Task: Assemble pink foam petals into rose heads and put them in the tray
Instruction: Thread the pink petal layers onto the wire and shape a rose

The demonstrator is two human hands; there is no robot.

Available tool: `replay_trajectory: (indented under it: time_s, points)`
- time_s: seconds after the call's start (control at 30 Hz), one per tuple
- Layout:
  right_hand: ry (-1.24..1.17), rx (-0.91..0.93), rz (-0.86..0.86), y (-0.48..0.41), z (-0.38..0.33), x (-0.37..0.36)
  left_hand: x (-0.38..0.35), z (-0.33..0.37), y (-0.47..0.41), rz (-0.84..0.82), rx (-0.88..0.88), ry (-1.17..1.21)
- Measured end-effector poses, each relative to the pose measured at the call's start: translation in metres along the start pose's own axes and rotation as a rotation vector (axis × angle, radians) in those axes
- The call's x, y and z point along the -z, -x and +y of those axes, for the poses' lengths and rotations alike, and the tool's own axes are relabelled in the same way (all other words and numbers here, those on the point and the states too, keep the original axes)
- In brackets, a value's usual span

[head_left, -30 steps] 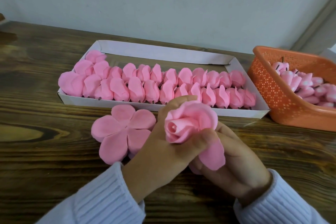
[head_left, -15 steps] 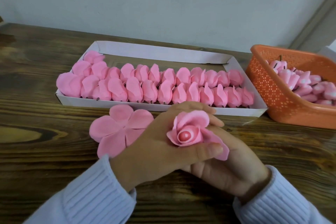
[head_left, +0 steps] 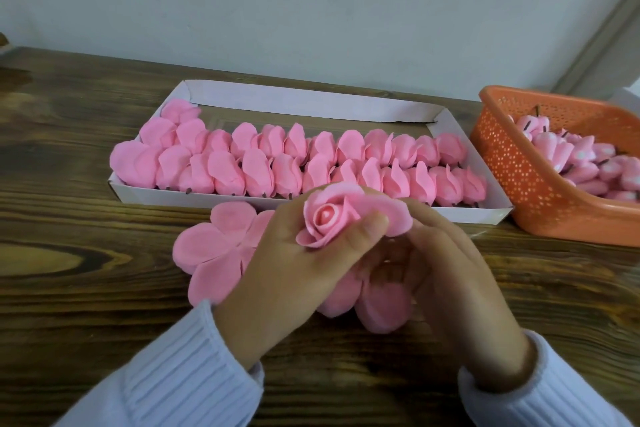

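Note:
My left hand (head_left: 294, 274) holds a pink foam rose head (head_left: 329, 218), thumb pressed on its outer petal. My right hand (head_left: 450, 274) cups the same rose from the right and below; its fingertips are hidden under the petals. Loose outer petals (head_left: 377, 305) hang below the hands. A flat five-lobed petal piece (head_left: 211, 250) lies on the table just left of my left hand. Behind the hands, the white cardboard tray (head_left: 304, 97) holds two rows of finished rose heads (head_left: 311, 163).
An orange perforated plastic basket (head_left: 519, 180) stands at the right, filled with pink rose buds (head_left: 581, 163) on short stems. The dark wooden table (head_left: 69, 288) runs back to a pale wall. White knitted sleeves cover both wrists.
The rose has been turned and lifted slightly in both hands, and its centre is now wrapped tighter. Outer petals now hang loose below the hands. The flat petal piece has not moved.

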State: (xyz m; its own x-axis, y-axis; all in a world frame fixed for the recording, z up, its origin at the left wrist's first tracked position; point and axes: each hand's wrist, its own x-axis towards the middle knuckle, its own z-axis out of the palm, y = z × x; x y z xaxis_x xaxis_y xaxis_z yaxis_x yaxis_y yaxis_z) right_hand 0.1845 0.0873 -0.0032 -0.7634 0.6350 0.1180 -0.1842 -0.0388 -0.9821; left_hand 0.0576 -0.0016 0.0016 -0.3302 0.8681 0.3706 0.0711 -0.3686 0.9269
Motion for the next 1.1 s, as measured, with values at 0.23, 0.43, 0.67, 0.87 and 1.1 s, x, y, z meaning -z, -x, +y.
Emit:
replay_trajectory:
  time_s: [0.23, 0.43, 0.67, 0.87, 1.1]
  points:
    - [0.420, 0.489, 0.183, 0.009, 0.001, -0.005, -0.002, 0.005, 0.000, 0.036, -0.080, -0.038]
    - [0.621, 0.615, 0.322, 0.008, -0.001, -0.007, -0.002, 0.004, -0.002, -0.027, -0.035, -0.054]
    - [0.690, 0.691, 0.317, 0.008, -0.004, -0.008, -0.003, 0.003, 0.000, -0.085, 0.001, -0.103]
    - [0.569, 0.631, 0.229, 0.009, -0.006, -0.009, -0.004, 0.005, 0.000, -0.072, -0.004, -0.094]
    - [0.386, 0.366, 0.171, 0.007, 0.002, -0.010, -0.005, 0.001, 0.000, -0.020, 0.006, 0.071]
